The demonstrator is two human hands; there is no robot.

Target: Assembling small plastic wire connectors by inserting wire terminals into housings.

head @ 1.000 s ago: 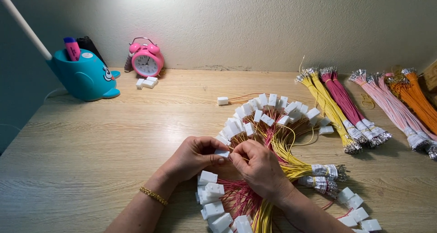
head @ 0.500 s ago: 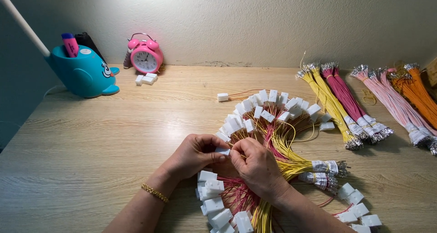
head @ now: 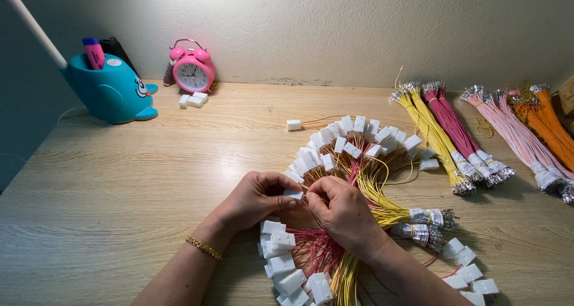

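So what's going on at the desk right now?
A person is working with both hands over a pile of yellow and red wires fitted with white plastic connectors. The left hand pinches one white connector while the right hand holds a wire end right against it. Bundled yellow, magenta, pink and orange wires lie to the right on the wooden desk, a pink alarm clock stands behind.

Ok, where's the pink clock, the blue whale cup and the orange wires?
pink clock point(head: 192, 73), head view, on its white face.
blue whale cup point(head: 107, 94), head view, on its side.
orange wires point(head: 547, 124), head view, mid-bundle.
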